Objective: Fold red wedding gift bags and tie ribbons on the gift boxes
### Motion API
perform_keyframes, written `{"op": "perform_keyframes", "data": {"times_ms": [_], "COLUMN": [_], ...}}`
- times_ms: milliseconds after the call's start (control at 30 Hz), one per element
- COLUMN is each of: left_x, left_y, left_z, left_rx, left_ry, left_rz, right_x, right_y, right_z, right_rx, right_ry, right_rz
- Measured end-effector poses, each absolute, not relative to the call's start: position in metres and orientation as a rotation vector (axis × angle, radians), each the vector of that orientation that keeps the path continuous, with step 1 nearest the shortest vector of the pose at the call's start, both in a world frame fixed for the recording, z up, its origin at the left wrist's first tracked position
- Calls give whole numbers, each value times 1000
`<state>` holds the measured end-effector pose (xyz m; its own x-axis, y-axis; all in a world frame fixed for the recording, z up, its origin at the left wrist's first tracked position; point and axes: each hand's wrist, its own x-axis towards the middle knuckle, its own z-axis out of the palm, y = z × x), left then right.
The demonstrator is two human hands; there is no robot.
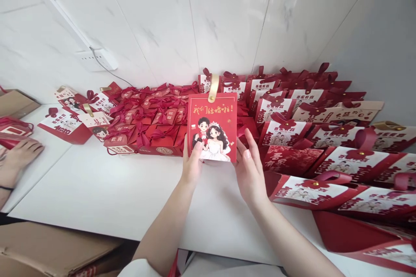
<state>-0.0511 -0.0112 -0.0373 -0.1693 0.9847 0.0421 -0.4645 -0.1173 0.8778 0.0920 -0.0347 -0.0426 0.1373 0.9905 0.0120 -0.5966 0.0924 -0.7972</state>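
Observation:
A red wedding gift box [212,112] with a cartoon bride and groom and gold lettering is held upright in front of me. A gold ribbon loop [213,87] with a gold stud rises from its top. My left hand [192,160] grips its lower left side, thumb on the front face and fingers behind. At the right edge is my right hand [250,169], its thumb and index finger apart and off the front; some fingertips reach the box's edge, and whether they press on it is hard to tell.
Rows of red-and-white gift boxes [281,132] with dark red ribbon loops fill the right. Small red boxes with bows [152,114] stand packed along the wall. Another person's hand [24,153] rests at far left. Below the white table [107,190] is a cardboard box [55,246].

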Motion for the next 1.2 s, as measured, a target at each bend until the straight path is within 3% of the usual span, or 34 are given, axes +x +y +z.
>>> {"op": "perform_keyframes", "data": {"times_ms": [333,1200], "left_x": [-49,-45], "left_y": [-14,-16], "left_z": [-41,-39], "left_rx": [1072,989], "left_ry": [909,883], "left_rz": [1545,1462], "right_x": [89,87], "right_y": [-37,-36], "right_z": [-42,-46], "right_rx": [-800,-709], "right_ry": [-822,-710], "right_rz": [1306,1305]}}
